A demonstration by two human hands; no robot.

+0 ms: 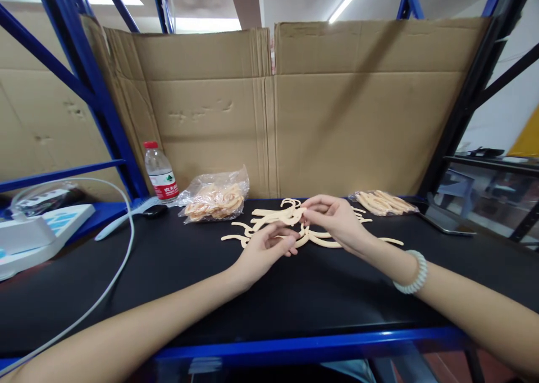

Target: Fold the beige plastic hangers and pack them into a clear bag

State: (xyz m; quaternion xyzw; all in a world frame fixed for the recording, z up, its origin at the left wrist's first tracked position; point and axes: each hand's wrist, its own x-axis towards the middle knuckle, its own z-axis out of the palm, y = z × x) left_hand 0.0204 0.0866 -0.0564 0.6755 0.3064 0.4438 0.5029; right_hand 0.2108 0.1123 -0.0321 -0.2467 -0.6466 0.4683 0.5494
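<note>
Cream-coloured, bendy strips [326,242] lie in a loose pile on the black tabletop, several with curled ends. At the middle of the pile, my right hand [332,217] pinches a curled cream strip [290,217] between thumb and fingertips, slightly above the others. Lower and to the left, my left hand [272,245] has its fingers curled in, with the thumb close to them. Strips pass behind and beside its fingertips; whatever lies inside that hand is hidden. What the strips are made of cannot be told.
Behind the pile stand a clear bag of cream pieces [214,200] and, at right, a flatter bag [383,202]. A red-capped bottle [162,172], brush [126,217], white device [54,237] and cable [131,231] are at left. A dark flat device [448,220] lies at right. Cardboard [357,108] walls the back.
</note>
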